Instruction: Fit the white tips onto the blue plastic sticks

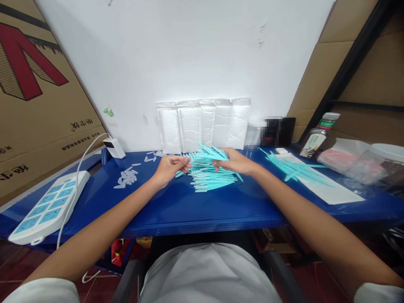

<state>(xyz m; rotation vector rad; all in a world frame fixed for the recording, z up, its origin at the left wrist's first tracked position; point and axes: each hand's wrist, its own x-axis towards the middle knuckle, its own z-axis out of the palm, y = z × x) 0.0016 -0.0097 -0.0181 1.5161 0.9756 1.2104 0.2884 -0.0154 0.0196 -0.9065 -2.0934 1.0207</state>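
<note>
A bundle of slim turquoise sticks is in my right hand, whose fingers and thumb close around it from the right. At the bundle's left end is my left hand, thumb and fingertips pinched together. Whatever sits between those fingertips is too small to make out. Below both hands lies a loose heap of similar turquoise sticks on the blue table. Small whitish, translucent pieces form a pile left of my left hand, with several more scattered behind it.
White padded envelopes lean against the wall. At right, more turquoise sticks lie across a white sheet, near a bottle and a clear jar. A power strip and its cable occupy the table's left end.
</note>
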